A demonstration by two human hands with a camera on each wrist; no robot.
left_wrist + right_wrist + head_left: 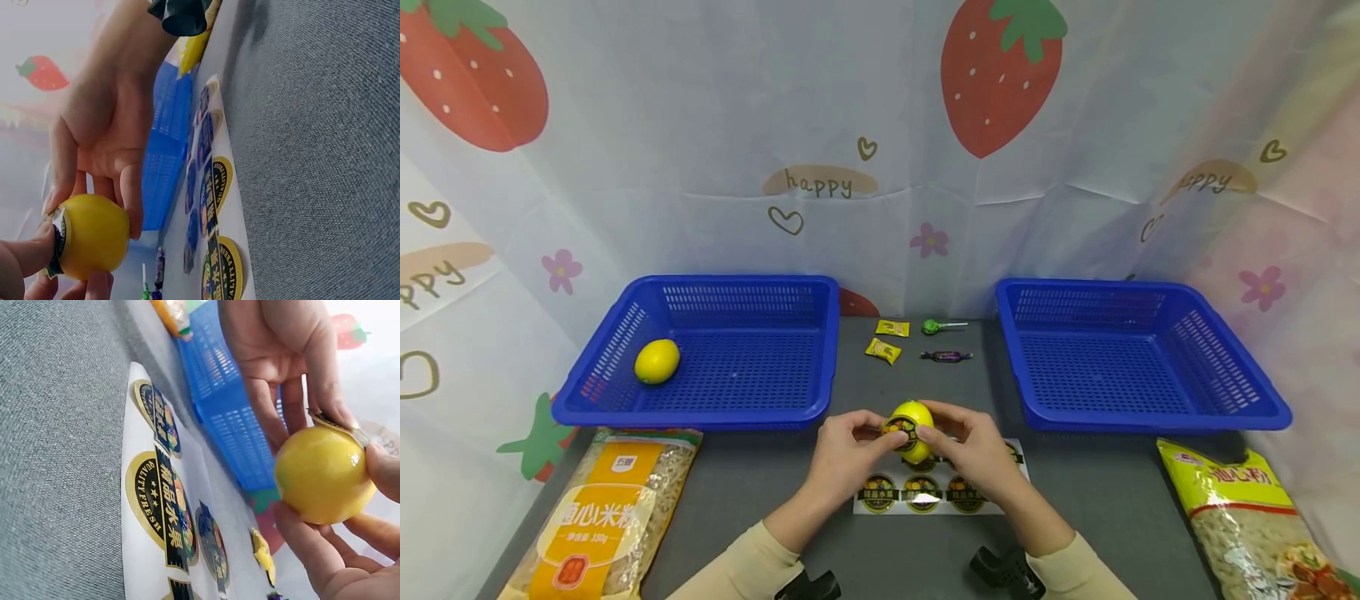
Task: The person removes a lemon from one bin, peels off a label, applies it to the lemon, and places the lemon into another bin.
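A yellow lemon point(915, 451) is held up in front of me between both hands, above a white sheet of round stickers point(880, 507). A black-and-gold sticker point(900, 433) lies against the lemon's side, one end lifted in the right wrist view. My left hand point(847, 456) grips the lemon from the left, its thumb on the sticker and its fingers behind the fruit. From the other side my right hand point(981, 454) holds the lemon, its thumb point(382, 470) at the sticker's other end. Part of the sheet is hidden beneath the hands.
A blue basket point(831, 367) at left contains another lemon point(657, 362); a second blue basket point(1018, 367) stands at right. Between them lie two yellow-wrapped candies point(883, 350), a green lollipop point(931, 327) and a purple candy point(947, 357). Pasta bags point(602, 517) point(1247, 517) flank the table.
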